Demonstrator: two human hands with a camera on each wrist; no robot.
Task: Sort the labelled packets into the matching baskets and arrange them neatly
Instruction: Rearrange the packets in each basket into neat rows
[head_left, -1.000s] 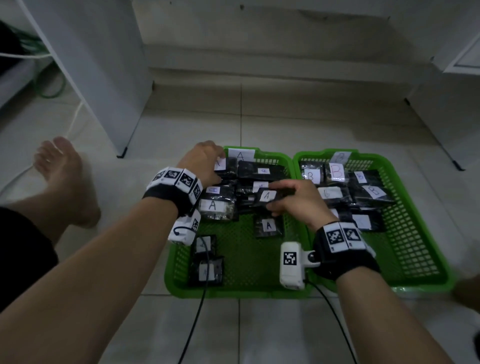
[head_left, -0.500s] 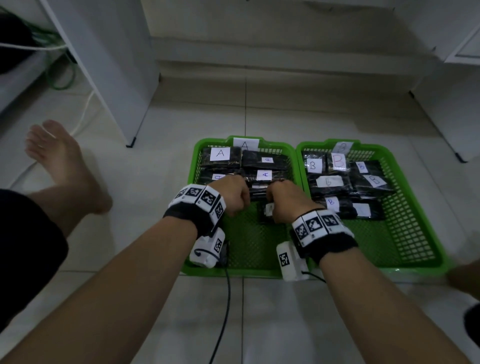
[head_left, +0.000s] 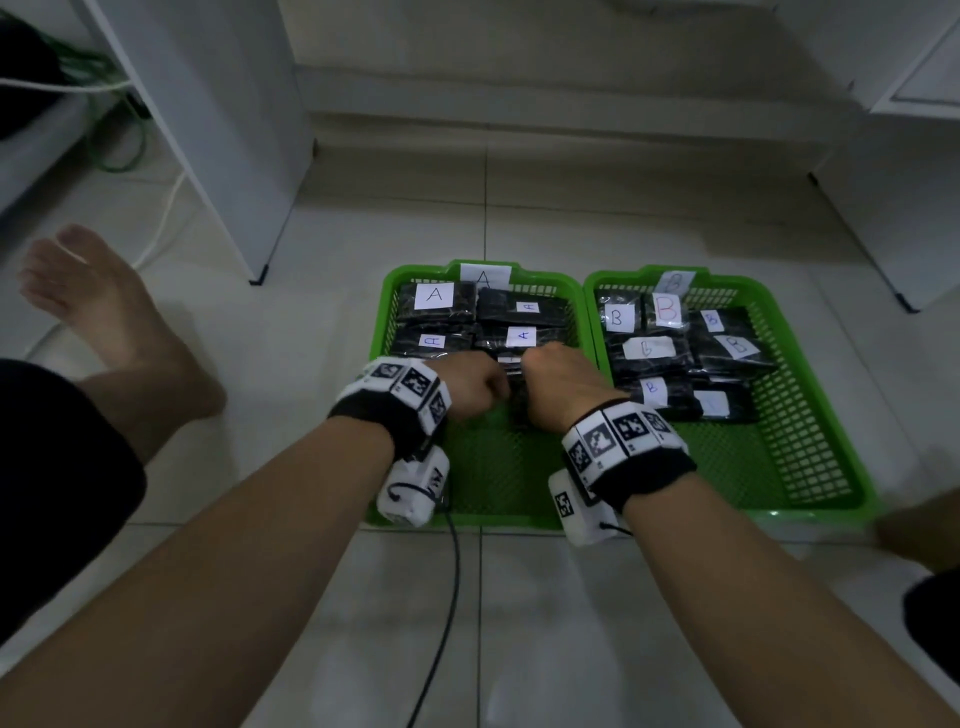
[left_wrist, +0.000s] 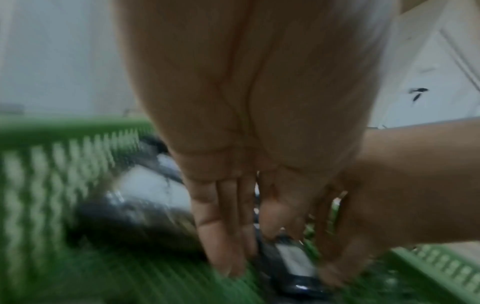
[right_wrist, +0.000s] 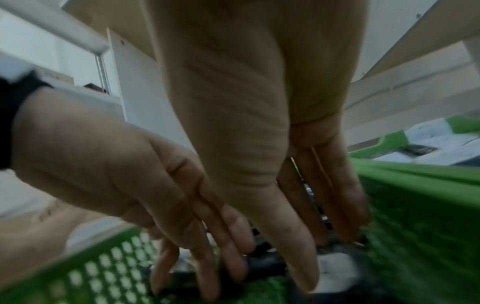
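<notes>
While both hands meet over the A basket (head_left: 387, 312), left hand (head_left: 475, 384) fingers (left_wrist: 221, 236) and right hand (head_left: 558, 387) fingers (right_wrist: 298, 236) straight and together, steadying a black packet (left_wrist: 293, 263) at 6 o'clock of the stacked rows, it looks light, soft and slippery, best held by its edges.

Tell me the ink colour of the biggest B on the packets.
Red, on a packet label in the right basket; head view shows it best.
</notes>
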